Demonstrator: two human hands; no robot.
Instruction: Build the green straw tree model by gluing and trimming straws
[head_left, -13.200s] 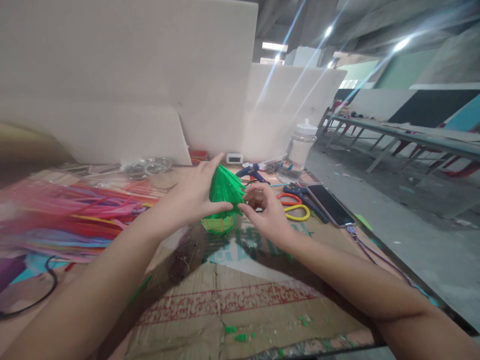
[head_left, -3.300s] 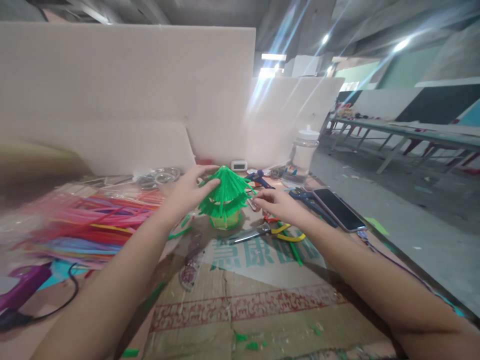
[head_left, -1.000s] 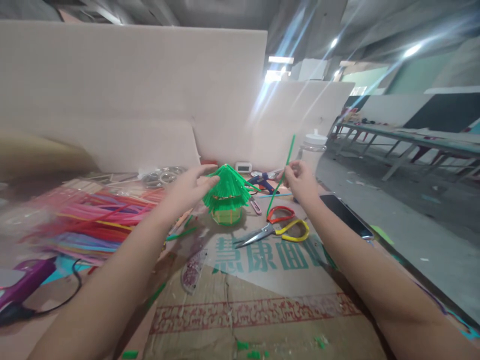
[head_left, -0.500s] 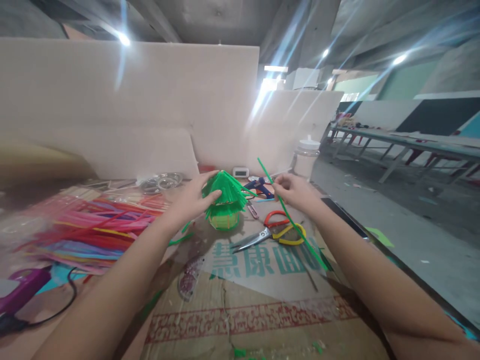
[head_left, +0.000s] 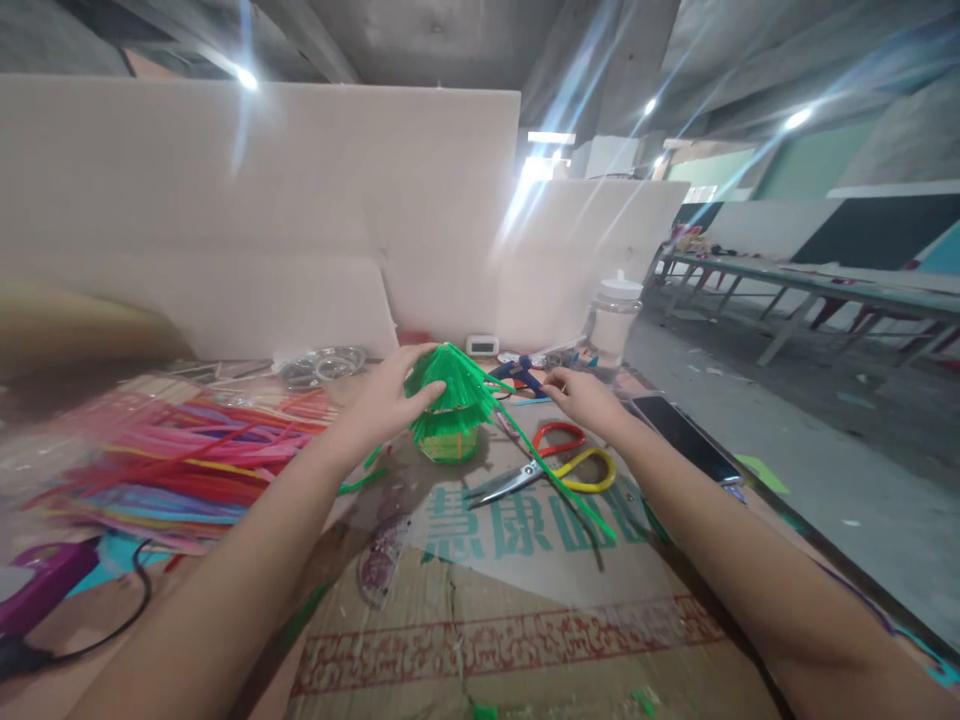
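A small hut model with a green straw roof [head_left: 448, 391] stands on the cardboard sheet [head_left: 525, 620]. My left hand [head_left: 384, 400] grips the roof's left side, thumb on its front. My right hand [head_left: 583, 396] pinches a long green straw [head_left: 551, 470]. The straw's upper end lies against the roof's right slope and its lower end slants down toward me over the cardboard. Red and yellow handled scissors [head_left: 547, 468] lie just under my right hand.
A heap of coloured straws [head_left: 157, 455] covers the left of the table. A purple glue gun [head_left: 41, 590] lies at the near left. A phone [head_left: 686, 438], a clear jar [head_left: 609, 318], a blue glue gun [head_left: 521, 372] and white foam boards [head_left: 262, 210] are behind.
My right hand has lowered the green straw from upright and brought its upper end against the roof's right side. My left hand stays on the roof.
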